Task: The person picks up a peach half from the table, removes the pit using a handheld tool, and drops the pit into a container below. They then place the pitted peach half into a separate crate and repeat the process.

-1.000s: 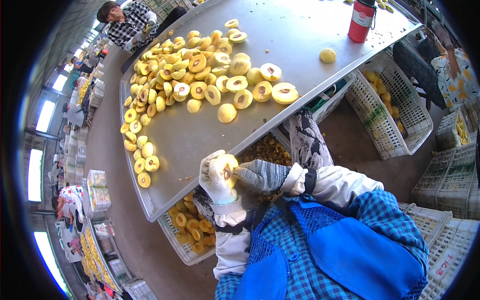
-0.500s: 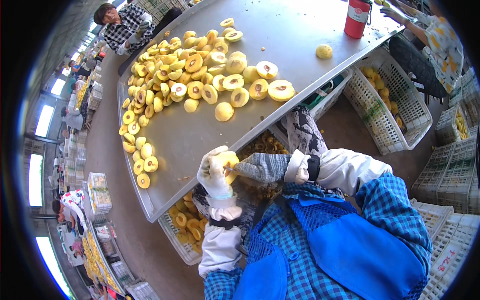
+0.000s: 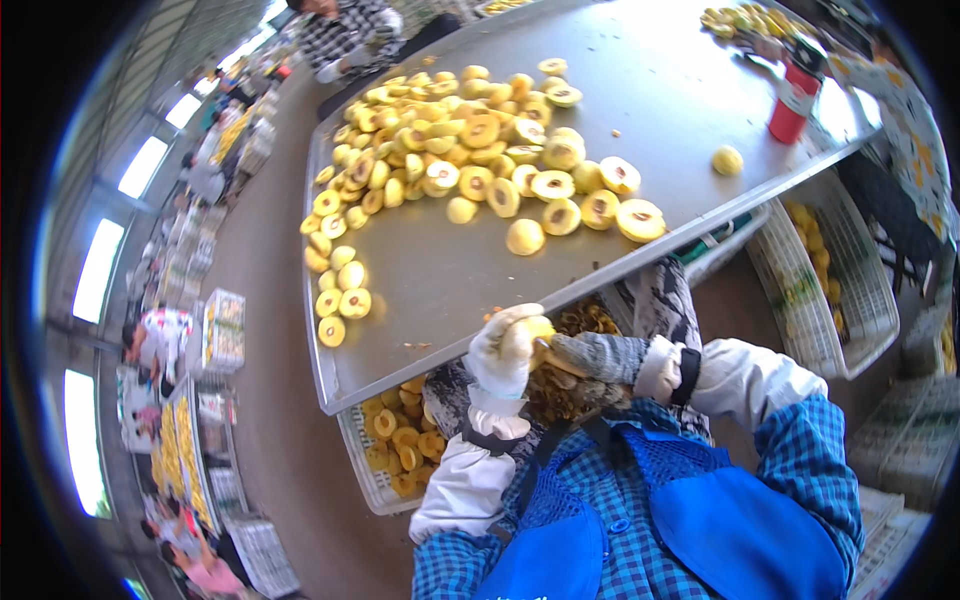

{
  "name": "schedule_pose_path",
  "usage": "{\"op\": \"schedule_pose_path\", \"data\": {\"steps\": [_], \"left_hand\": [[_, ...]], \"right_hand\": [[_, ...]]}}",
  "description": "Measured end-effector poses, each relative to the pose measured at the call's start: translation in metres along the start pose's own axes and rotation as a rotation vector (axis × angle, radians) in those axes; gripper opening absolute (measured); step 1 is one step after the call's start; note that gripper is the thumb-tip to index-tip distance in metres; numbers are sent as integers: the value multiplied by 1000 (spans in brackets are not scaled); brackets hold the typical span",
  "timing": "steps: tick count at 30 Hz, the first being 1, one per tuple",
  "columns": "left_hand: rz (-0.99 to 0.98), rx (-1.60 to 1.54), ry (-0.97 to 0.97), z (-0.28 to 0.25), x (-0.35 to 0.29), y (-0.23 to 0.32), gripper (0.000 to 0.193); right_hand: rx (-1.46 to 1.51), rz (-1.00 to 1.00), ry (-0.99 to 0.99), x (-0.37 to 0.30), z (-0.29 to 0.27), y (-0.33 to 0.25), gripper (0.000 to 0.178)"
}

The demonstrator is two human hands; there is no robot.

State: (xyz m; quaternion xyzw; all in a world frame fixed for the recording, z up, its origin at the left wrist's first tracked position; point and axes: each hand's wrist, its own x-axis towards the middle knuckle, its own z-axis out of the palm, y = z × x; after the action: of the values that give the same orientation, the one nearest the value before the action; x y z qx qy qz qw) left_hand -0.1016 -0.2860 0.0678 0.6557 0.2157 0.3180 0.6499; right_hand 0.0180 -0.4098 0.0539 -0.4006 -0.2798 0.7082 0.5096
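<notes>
My left hand (image 3: 503, 352), in a white glove, is closed around a yellow peach half (image 3: 536, 330) just off the table's near edge. My right hand (image 3: 600, 357), in a grey knitted glove, presses against that fruit with its fingers closed. Whatever lies in the right hand is too small and covered to name. On the metal table (image 3: 430, 290) beyond lies a heap of cut peach halves (image 3: 440, 150), several with brown stones showing. A loose peach (image 3: 525, 237) rests nearest my hands. Brown scraps (image 3: 575, 395) lie below my hands.
Beneath the table edge stands a white crate of peach halves (image 3: 405, 445). A red flask (image 3: 795, 100) and a single peach (image 3: 727, 160) are on the table's right. Another white crate (image 3: 830, 290) stands right. Co-workers sit at the far left (image 3: 350, 40) and right (image 3: 905, 130).
The view has swung, so the table and crates appear shifted right. My hands stay together at the held peach half, the left hand's fingers now curled over it.
</notes>
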Motion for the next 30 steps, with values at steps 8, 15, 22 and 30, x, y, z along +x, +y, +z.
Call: {"op": "schedule_pose_path", "data": {"steps": [8, 15, 22, 30], "left_hand": [[79, 250, -273, -32, -16, -13, 19], [121, -30, 13, -17, -12, -16, 18], [-175, -432, -59, -21, 3, -8, 32], [-1, 150, 76, -19, -31, -41, 20]], "right_hand": [[43, -23, 4, 4, 1, 43, 27], [222, -77, 115, 13, 16, 30, 34], [-40, -139, 84, 20, 18, 12, 52], [-505, -254, 185, 24, 16, 57, 33]]}}
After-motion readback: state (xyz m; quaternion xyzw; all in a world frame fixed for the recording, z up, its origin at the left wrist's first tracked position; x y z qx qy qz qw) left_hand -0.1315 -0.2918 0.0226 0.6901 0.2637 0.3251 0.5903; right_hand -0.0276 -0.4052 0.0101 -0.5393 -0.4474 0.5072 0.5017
